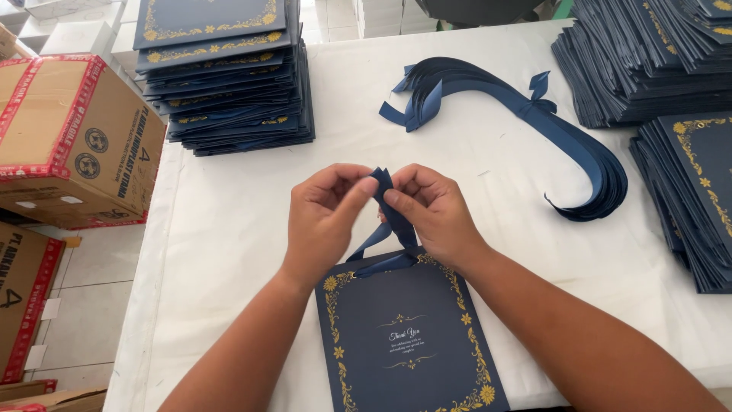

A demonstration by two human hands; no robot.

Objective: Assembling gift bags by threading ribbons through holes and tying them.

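Observation:
A flat navy paper bag (408, 343) with gold floral borders lies on the white table (229, 229) right in front of me. A navy ribbon handle (393, 221) rises from its top edge. My left hand (328, 217) and my right hand (431, 210) meet above the bag, and both pinch the upper end of that ribbon between thumb and fingers. The ribbon's two strands run down to the bag's opening.
A bundle of navy ribbons (534, 126) curves across the table behind my hands. Stacks of the same navy bags stand at the back left (225, 76), the back right (648, 61) and the right edge (698, 198). Cardboard boxes (72, 137) sit off the table's left side.

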